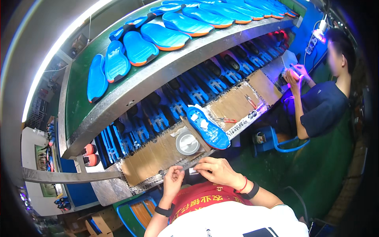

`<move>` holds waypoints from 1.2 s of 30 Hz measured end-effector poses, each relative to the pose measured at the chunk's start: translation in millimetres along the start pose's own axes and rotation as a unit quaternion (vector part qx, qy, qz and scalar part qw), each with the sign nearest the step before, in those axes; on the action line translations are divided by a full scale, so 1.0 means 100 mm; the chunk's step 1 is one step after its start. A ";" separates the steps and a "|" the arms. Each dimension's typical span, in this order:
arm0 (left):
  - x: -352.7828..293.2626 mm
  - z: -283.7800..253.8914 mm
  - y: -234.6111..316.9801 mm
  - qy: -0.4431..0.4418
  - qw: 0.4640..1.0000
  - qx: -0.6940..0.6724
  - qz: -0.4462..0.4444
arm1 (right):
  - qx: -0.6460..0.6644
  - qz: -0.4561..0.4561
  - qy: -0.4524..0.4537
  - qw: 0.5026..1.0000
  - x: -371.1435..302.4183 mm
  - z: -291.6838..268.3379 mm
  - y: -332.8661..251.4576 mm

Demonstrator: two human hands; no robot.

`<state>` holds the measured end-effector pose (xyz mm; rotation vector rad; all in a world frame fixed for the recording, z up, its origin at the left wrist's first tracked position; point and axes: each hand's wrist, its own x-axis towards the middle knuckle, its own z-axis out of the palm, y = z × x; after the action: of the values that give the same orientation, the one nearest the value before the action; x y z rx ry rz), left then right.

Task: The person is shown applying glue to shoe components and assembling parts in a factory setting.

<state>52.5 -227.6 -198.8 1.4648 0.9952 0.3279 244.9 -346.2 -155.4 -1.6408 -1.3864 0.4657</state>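
Observation:
My left hand (173,179) and my right hand (218,172) are side by side above the table's front edge, close to my body. Both have curled fingers with the tips pinched together. A small white piece (193,171) shows between the hands, by the right fingertips; I cannot make out which hand, if either, grips it. Just beyond the hands stands a round grey-white bowl (187,149) with something white inside. To its right lies a blue sole-shaped moulded piece (213,134) with white scraps on it.
Cardboard (147,166) covers the worktop, where red-handled pliers (227,120) lie. A metal-edged green shelf (79,118) overhead carries several blue pieces with orange rims. Blue racked parts (160,120) line the back. At right, a seated co-worker (325,104) holds an orange-pink piece.

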 end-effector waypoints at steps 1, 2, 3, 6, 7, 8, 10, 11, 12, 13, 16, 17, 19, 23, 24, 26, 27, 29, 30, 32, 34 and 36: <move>0.01 0.05 0.01 -0.001 1.000 0.001 -0.003 | 0.002 0.003 -0.001 1.000 -0.03 -0.03 0.03; 0.01 0.08 0.02 0.001 1.000 0.012 -0.001 | 0.004 0.002 -0.001 1.000 -0.05 -0.06 0.06; 0.02 0.12 0.04 0.002 1.000 0.022 0.001 | 0.007 0.000 -0.002 1.000 -0.07 -0.09 0.09; 0.03 0.23 0.05 0.007 1.000 0.022 -0.002 | 0.019 0.009 -0.006 1.000 -0.11 -0.20 0.13; 0.02 0.27 0.06 0.009 1.000 0.026 0.000 | 0.020 0.011 -0.007 1.000 -0.12 -0.24 0.16; 0.01 0.30 0.05 0.010 1.000 0.027 -0.003 | 0.021 0.004 0.004 1.000 -0.14 -0.27 0.19; 0.01 0.35 0.03 0.010 1.000 0.027 -0.009 | 0.024 -0.004 0.013 1.000 -0.13 -0.36 0.24; 0.00 0.37 0.03 0.012 1.000 0.027 -0.011 | 0.028 -0.004 0.032 0.999 -0.12 -0.42 0.26; -0.02 0.40 0.04 0.014 0.999 0.030 -0.015 | 0.032 -0.005 0.050 0.998 -0.10 -0.47 0.27; -0.03 0.42 0.04 0.017 0.999 0.033 -0.019 | 0.043 -0.012 0.081 0.996 -0.08 -0.53 0.31; -0.06 0.47 0.07 0.024 0.999 0.034 -0.019 | 0.047 0.012 0.127 0.991 0.00 -0.74 0.43; -0.07 0.47 0.06 0.025 0.999 0.034 -0.021 | 0.058 0.031 0.140 0.988 0.02 -0.80 0.45; -0.07 0.45 0.04 0.022 0.998 0.052 -0.022 | 0.070 0.079 0.159 0.982 0.04 -0.87 0.51; -0.06 0.43 0.03 0.021 0.998 0.051 -0.036 | 0.045 0.142 0.161 0.976 0.08 -0.96 0.46; -0.05 0.43 0.03 0.020 0.998 0.051 -0.034 | 0.034 0.155 0.156 0.975 0.08 -0.96 0.48; -0.03 0.41 0.04 0.019 0.998 0.050 -0.029 | 0.021 0.167 0.153 0.974 0.08 -0.93 0.51; -0.03 0.41 0.05 0.017 0.998 0.046 -0.026 | 0.037 0.195 0.144 0.970 0.07 -0.90 0.54; 0.00 0.41 0.05 0.017 0.999 0.042 -0.022 | 0.085 0.254 0.119 0.956 0.08 -0.88 0.54; 0.01 0.41 0.05 0.019 0.999 0.040 -0.022 | 0.084 0.253 0.118 0.956 0.07 -0.85 0.57; 0.02 0.42 0.06 0.021 0.999 0.038 -0.021 | 0.224 0.235 0.150 0.934 0.05 -0.77 0.68; 0.01 0.42 0.07 0.026 1.000 0.004 -0.014 | 0.258 0.239 0.142 0.925 0.09 -0.76 0.67; 0.02 0.41 0.07 0.033 0.999 0.009 -0.015 | 0.290 0.244 0.135 0.916 0.13 -0.77 0.65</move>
<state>85.6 -252.2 -201.3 1.4622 1.0741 0.3473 344.4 -361.6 -165.1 -1.4589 -0.5391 0.8146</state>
